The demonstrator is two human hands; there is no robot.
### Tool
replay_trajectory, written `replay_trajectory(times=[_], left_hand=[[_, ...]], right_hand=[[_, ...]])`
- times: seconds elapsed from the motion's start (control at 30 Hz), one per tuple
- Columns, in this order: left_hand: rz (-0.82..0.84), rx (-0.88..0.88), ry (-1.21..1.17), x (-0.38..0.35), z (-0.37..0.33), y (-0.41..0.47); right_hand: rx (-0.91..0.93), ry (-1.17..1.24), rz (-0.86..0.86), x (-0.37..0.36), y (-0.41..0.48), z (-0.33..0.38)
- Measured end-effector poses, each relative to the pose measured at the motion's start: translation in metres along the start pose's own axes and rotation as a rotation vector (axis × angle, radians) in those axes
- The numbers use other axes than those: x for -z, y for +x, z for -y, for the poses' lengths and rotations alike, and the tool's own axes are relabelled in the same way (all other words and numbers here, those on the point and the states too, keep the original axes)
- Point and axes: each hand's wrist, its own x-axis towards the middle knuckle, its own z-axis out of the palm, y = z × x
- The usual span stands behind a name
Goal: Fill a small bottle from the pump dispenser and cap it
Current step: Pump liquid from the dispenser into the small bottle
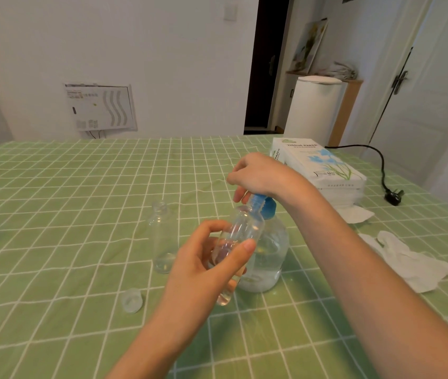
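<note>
My left hand (206, 265) grips a small clear bottle (240, 236), tilted with its open mouth up against the blue nozzle. A little clear liquid sits in its lower end. My right hand (258, 176) rests on top of the blue pump head (265, 207) of the large clear dispenser bottle (268, 258), fingers curled over it. A second small clear bottle (164, 236) stands uncapped to the left. A small clear cap (132, 300) lies on the cloth near the front.
A green checked tablecloth (67, 214) covers the table. A tissue paper pack (318, 168) lies at the back right, crumpled white tissues (414, 261) at the right, and a black cable with plug (393, 196) at the far right edge.
</note>
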Motion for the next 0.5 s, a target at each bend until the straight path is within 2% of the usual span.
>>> replay_trajectory(times=[0.2,0.5], left_hand=[[-0.003,-0.004,0.002,-0.002,-0.002,0.001],[0.011,-0.001,0.007,-0.001,-0.001,0.0]], right_hand=[[0.042,-0.027,-0.07,0.012,0.001,0.006],[0.0,0.023,0.024,0.003,0.002,0.0]])
